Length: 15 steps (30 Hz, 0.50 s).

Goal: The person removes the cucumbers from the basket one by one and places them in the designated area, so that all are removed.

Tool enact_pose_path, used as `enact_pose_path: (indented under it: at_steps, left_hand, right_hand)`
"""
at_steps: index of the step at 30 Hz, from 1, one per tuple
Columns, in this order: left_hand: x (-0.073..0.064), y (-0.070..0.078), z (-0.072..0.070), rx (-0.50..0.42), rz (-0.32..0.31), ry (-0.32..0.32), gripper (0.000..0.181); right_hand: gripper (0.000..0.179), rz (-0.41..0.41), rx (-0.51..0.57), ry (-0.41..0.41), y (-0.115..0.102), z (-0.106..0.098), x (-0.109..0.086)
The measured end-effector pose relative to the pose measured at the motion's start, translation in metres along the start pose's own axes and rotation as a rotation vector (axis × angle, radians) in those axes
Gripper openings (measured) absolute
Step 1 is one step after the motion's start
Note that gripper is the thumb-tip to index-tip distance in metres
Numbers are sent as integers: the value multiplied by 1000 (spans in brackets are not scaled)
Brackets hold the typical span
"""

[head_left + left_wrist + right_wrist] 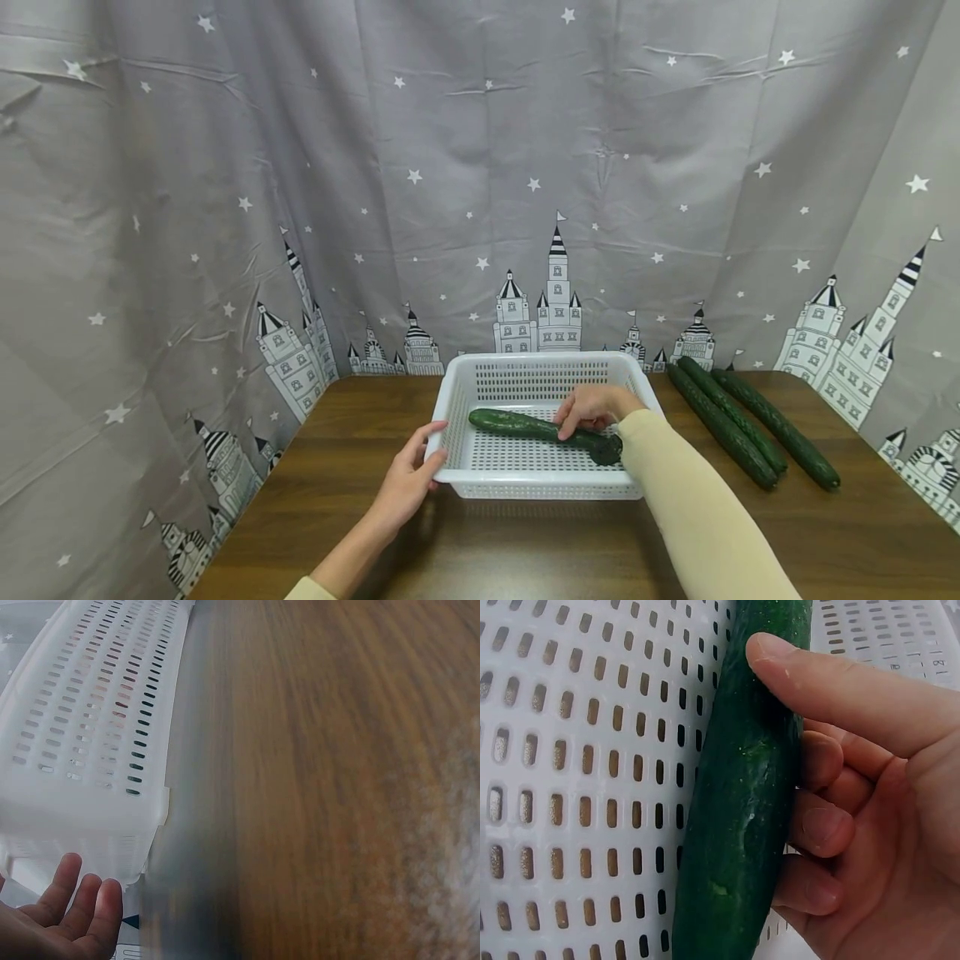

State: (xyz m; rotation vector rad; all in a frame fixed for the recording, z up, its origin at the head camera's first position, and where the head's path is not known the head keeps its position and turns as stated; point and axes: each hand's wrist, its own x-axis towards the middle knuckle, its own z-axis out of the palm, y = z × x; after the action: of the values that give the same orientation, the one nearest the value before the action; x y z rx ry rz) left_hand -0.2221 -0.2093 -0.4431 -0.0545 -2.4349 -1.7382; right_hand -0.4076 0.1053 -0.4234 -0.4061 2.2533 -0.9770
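Observation:
A white plastic basket (536,477) with slotted walls and floor stands on the wooden table. Inside it lies a long dark green cucumber (506,423), slanting across the basket floor. My right hand (588,408) grips this cucumber near its right part; in the right wrist view the thumb (840,686) presses on top and curled fingers meet its side. A dark rounded shape (604,451) shows at the cucumber's right end, below the wrist. My left hand (408,477) holds the basket's left rim, with several fingers (79,900) below the rim at its end wall.
Three more cucumbers (776,429) lie side by side on the table (525,554), right of the basket. Behind the table hangs a grey curtain (450,208) printed with stars and castles.

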Motion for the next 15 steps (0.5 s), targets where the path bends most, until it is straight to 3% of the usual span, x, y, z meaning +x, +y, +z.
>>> enact_pose_path:
  at_steps: [8,15]
  left_hand:
    - [-1,3,1,0,-2,2,44]
    - [0,1,1,5,-13,5,43]
  right_hand:
    - [32,-56,-45,10,-2,1,4]
    - [34,-145,-194,138,-8,1,7]
